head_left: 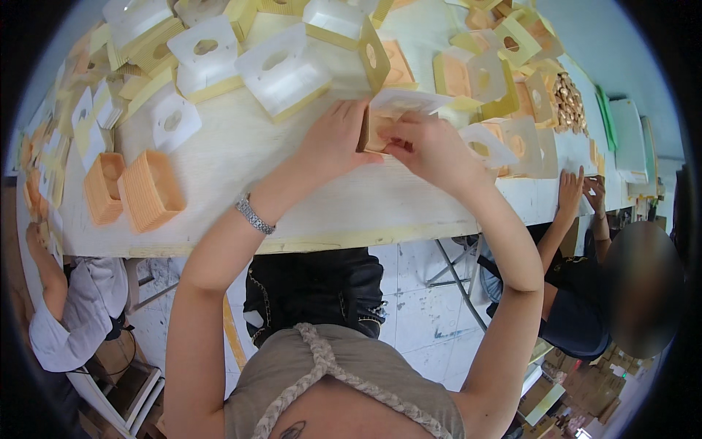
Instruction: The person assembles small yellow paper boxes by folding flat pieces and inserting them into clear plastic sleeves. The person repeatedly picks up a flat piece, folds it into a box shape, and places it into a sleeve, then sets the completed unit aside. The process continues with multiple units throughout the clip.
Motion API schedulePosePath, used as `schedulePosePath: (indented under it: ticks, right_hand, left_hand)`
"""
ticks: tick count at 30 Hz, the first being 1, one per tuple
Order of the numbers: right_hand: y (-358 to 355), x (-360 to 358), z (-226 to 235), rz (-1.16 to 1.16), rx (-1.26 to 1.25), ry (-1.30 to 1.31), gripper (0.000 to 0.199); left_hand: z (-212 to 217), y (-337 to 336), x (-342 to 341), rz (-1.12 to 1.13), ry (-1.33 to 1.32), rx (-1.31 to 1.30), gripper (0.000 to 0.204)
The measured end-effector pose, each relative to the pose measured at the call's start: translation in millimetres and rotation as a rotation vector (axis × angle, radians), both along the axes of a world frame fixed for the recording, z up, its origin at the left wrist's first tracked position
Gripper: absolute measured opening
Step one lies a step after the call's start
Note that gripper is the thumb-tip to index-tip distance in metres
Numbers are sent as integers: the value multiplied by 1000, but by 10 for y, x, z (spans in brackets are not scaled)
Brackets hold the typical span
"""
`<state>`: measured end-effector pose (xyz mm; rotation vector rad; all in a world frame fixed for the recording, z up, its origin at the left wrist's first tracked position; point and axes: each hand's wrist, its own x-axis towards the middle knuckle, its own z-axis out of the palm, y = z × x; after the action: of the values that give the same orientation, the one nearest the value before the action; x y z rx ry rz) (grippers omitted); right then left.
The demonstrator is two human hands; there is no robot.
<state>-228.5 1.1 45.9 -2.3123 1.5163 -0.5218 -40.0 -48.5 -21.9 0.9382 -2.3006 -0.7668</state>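
My left hand [338, 137] is wrapped round the left side of a small open carton [404, 98] with a white inner lid, thumb low at its front edge. Inside the carton shows a peach-coloured lining, which looks like a plastic tray. My right hand [431, 152] reaches into the carton with its fingertips pinched together; what they hold, if anything, is hidden. To the left on the table stand two stacks of peach plastic trays [150, 192]. Just beyond my left hand lies an open white and yellow carton [284, 73] with a heart-shaped cutout in its lid.
More open cartons [131, 36] crowd the table's far left. Cartons with peach trays [468, 73] stand on the right, beside a pile of gold-wrapped pieces [569, 104]. A co-worker's hands [572, 192] work at the right; another person's arm [50, 271] is at the left.
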Motion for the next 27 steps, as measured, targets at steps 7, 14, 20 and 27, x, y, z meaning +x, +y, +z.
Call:
schedulePosePath:
  ticks: [7, 14, 20, 27]
  right_hand:
    - [55, -27, 17, -5, -68, -1, 8]
    - [-138, 30, 147, -79, 317, -80, 7]
    - [-133, 77, 46, 39, 25, -2, 9]
    - [-45, 42, -91, 0, -90, -15, 6]
  left_hand:
    - [40, 36, 33, 9, -57, 0, 90]
    - [42, 37, 38, -28, -35, -37, 89]
    - [-71, 20, 71, -24, 1, -126, 88]
    - [-70, 7, 52, -21, 12, -112, 87]
